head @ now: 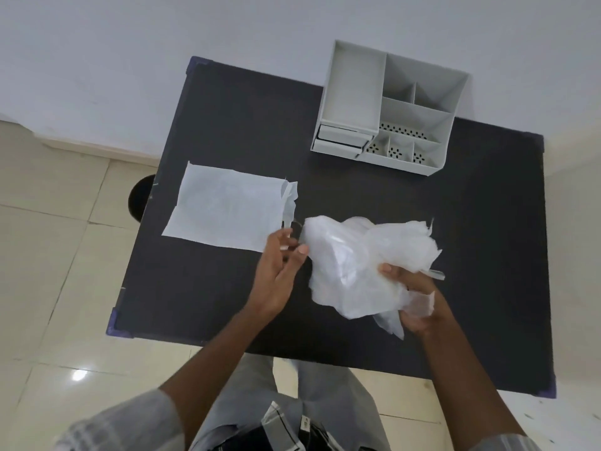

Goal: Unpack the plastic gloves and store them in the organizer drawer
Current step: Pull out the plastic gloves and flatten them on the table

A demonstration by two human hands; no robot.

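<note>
Dark table [227,125] underneath it all. White organizer [390,109] at its far right, two shallow drawers [341,141] at its front left, pulled out slightly. Empty white packet [227,206] flat at left. Crumpled bundle of translucent plastic gloves [357,265] above the table middle, gripped by right hand [413,297]; single gloves hard to separate. Left hand [279,271] loosely open beside the bundle, fingertips near its edge, contact unclear.

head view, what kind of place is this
Probably a plain room at home or in an office, set up as a small work spot: a dark table against a bare white wall, a glossy tiled floor, and a grey desk organizer with drawers.
</note>
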